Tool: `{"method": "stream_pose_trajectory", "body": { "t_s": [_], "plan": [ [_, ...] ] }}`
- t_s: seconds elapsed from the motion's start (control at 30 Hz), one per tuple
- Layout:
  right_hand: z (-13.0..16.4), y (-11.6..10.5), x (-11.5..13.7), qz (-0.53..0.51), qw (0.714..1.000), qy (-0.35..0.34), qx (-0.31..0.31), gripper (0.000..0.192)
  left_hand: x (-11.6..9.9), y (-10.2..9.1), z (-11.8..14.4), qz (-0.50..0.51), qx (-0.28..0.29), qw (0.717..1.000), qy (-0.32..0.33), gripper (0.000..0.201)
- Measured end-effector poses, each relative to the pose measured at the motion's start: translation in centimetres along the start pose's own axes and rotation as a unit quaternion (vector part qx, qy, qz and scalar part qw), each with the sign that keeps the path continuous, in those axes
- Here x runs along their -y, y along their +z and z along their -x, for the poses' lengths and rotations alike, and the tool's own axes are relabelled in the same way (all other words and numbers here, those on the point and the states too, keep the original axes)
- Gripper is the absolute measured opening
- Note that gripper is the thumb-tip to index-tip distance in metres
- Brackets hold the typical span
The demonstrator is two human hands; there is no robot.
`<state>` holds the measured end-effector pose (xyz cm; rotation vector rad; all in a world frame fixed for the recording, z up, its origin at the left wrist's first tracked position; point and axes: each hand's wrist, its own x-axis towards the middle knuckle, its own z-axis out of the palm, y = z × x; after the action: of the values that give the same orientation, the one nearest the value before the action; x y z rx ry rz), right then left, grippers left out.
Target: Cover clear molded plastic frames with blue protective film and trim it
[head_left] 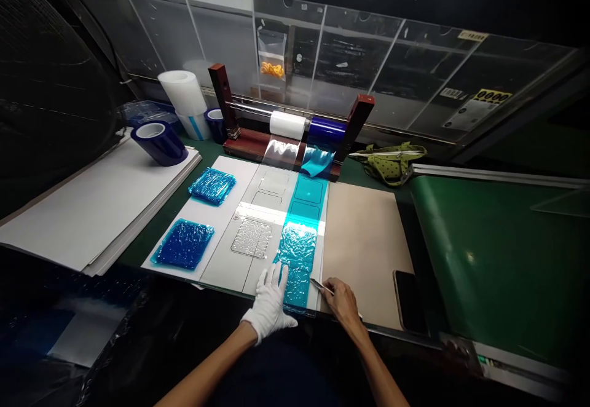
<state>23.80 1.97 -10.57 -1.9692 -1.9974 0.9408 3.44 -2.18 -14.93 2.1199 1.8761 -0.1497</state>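
Note:
My left hand (268, 304), in a white glove, lies with fingers stretched out on the left edge of a blue film strip (297, 284). My bare right hand (342, 302) is closed around a slim craft knife (321, 286), its pointed tip close to the strip's right edge. The blue strip is wrinkled near my hands and smooth farther up, where outlined rounded rectangles show through. Left of it runs a clear film strip (271, 201), with a wrinkled clear piece (252, 238) on the printed white sheet (221, 265).
A dark red stand (249, 146) holds a white film roll (286, 124) and a blue film roll (327, 129). Two blue film stacks (212, 186) (183, 244) lie left. Right are beige board (364, 235), a phone (410, 301) and a green conveyor belt (502, 253).

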Motion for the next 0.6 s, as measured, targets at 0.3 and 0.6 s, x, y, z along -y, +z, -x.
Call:
{"method": "stream_pose_trajectory", "body": {
  "t_s": [0.3, 0.6],
  "plan": [
    [2.5, -0.5, 0.5, -0.260, 0.965, 0.033, 0.028, 0.032, 1.3, -1.6, 1.0, -0.003, -0.018, 0.998, 0.055, 0.095],
    [4.2, 5.1, 4.1, -0.513, 0.832, 0.202, 0.066, 0.051, 2.9, -4.4, 3.6, 0.096, 0.020, 0.990, 0.106, 0.080]
  ]
}}
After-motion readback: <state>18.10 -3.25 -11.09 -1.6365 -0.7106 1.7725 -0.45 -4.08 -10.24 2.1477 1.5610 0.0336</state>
